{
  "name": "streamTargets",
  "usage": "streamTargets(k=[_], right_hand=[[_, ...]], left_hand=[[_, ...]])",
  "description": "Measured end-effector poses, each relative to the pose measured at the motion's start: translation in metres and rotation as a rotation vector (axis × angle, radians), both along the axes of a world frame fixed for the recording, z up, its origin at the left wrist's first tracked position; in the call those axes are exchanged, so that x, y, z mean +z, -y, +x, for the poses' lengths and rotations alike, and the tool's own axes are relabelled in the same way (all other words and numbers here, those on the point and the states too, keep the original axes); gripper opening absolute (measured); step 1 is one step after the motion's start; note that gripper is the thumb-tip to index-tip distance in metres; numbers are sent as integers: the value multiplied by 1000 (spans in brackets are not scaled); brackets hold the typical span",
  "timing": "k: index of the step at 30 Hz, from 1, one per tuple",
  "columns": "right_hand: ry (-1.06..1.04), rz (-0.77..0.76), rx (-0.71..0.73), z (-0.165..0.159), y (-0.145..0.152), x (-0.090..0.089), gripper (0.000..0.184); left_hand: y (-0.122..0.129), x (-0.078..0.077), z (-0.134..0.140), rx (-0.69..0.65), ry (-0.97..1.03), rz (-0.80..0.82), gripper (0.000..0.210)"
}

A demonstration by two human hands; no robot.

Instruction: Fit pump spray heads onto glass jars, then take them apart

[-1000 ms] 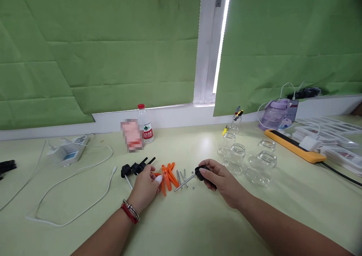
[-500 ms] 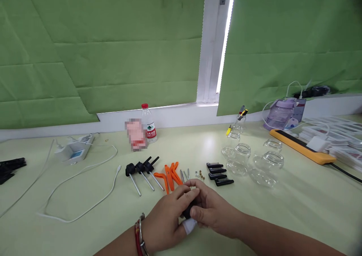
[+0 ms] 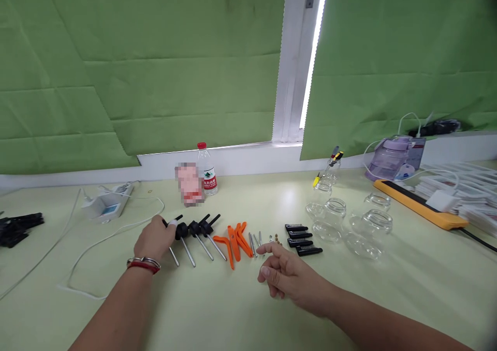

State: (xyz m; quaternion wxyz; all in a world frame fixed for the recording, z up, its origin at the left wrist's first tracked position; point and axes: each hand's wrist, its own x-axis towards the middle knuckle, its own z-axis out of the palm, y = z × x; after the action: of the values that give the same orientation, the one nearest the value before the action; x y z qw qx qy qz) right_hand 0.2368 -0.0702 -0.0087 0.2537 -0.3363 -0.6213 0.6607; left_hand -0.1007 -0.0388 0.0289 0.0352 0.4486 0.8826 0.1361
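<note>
Rod (image 3: 174, 257) at left hand (image 3: 153, 238), fingers' grip unclear, right hand (image 3: 286, 273) near pins (image 3: 252, 245), fingers apart

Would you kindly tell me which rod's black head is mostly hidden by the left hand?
The leftmost rod: the left hand mostly covers its head; the other three heads show.

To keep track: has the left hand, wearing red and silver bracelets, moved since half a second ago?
Yes. The left hand went left and forward, from right of the clear, red-capped plastic bottle to its left.
</note>
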Motion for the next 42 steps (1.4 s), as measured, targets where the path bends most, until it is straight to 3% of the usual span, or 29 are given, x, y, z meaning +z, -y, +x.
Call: streamTargets(k=[6,11,18,23,26,29,32,35,38,42], right_hand=[[8,3,16,0,1,2,37],[31,22,41,0,3,1,36],[23,86,37,5,-2,7,35],[119,273,-163,23,-23,19,34],[172,336,-339,37,-39,21,34],[205,382,-434,45,-49,19,32],[298,517,-398,44,-47,15,25],[450,751,-220,35,-35,14,20],[561,1021,29,25,-21,12,24],[540,1182,288,23,-6,11,55]], left_hand=[[-4,-14,0,-36,-28,-47,43],[-3,-13,0,-64,-42,-73,41],[-2,-10,-5,-38,-51,-99,54],[-1,-8,-9,6,-63,-97,57],[0,-6,2,-54,-176,40,57],[5,-5,30,-286,-453,355,52],[15,-6,66,-528,-557,511,46],[30,-10,98,-852,-492,522,42],[45,-16,120,-1252,-385,406,56],[60,-25,138,-1588,-290,344,80]])
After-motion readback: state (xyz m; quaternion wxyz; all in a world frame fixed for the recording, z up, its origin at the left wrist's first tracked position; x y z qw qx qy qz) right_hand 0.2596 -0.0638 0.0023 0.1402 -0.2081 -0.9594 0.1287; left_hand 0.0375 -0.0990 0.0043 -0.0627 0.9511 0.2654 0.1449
